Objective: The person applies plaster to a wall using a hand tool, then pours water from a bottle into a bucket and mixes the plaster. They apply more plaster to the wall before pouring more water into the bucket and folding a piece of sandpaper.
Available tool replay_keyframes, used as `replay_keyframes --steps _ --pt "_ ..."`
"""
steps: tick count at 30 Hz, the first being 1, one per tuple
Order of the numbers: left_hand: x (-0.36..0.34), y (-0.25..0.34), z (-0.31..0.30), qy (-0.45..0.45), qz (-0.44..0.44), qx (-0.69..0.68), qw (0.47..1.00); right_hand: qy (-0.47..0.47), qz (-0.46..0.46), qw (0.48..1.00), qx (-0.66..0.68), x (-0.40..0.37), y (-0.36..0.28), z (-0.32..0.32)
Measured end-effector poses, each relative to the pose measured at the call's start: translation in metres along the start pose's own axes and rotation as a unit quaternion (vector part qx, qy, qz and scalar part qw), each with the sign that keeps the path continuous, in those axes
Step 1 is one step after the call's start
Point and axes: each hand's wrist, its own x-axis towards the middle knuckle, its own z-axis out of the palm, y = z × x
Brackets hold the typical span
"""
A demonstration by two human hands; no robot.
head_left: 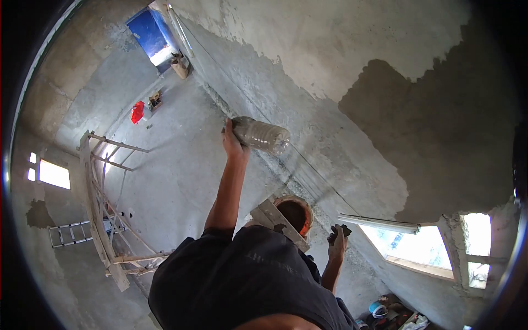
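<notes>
A large clear plastic bottle (pixel 263 136) with cloudy contents lies nearly sideways in the upper middle of the view. My left hand (pixel 234 140) is wrapped round its left end. Lower right, my right hand (pixel 337 242) has its fingers closed around a small dark lump (pixel 345 230). Between my hands, near my body, is an orange-rimmed bucket (pixel 308 215) with dark material inside. A wooden board (pixel 273 215) lies against the bucket's left side.
Wooden scaffolding (pixel 99 220) and a ladder (pixel 71 233) stand at the left. A plastered wall with a darker patch (pixel 440 121) rises at the right, above a window (pixel 410 247). Buckets and bags (pixel 379 309) lie lower right. A blue door (pixel 147 33) is at the far upper left.
</notes>
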Motion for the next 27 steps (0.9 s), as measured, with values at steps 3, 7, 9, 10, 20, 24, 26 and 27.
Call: replay_keyframes --steps 3,7,9,10,20,24,26,27 --pt "0.028 0.028 -0.013 -0.041 -0.01 -0.051 0.998 -0.024 -0.021 0.999 -0.015 -0.005 -0.015 0.014" --pt "0.011 0.026 -0.009 0.017 0.006 0.038 0.999 -0.021 -0.036 0.999 -0.018 0.002 -0.009 0.013" --pt "-0.03 0.013 0.007 0.008 -0.001 0.146 0.989 -0.012 -0.032 0.999 -0.026 0.005 -0.008 0.017" --pt "-0.033 0.016 0.008 0.009 -0.005 0.147 0.989 -0.024 -0.024 0.999 -0.033 0.004 -0.01 0.02" --pt "-0.08 0.046 0.061 -0.282 0.253 0.473 0.795 -0.072 -0.042 0.994 -0.074 0.002 -0.013 0.057" --pt "-0.112 0.032 0.072 -0.498 0.232 0.485 0.681 -0.213 -0.017 0.977 0.009 -0.012 -0.025 0.106" --pt "-0.127 0.021 0.071 -0.534 0.207 0.503 0.647 -0.262 -0.034 0.964 0.019 -0.018 -0.03 0.13" --pt "-0.136 0.017 0.074 -0.539 0.203 0.5 0.647 -0.256 -0.034 0.966 0.022 -0.03 -0.039 0.143"
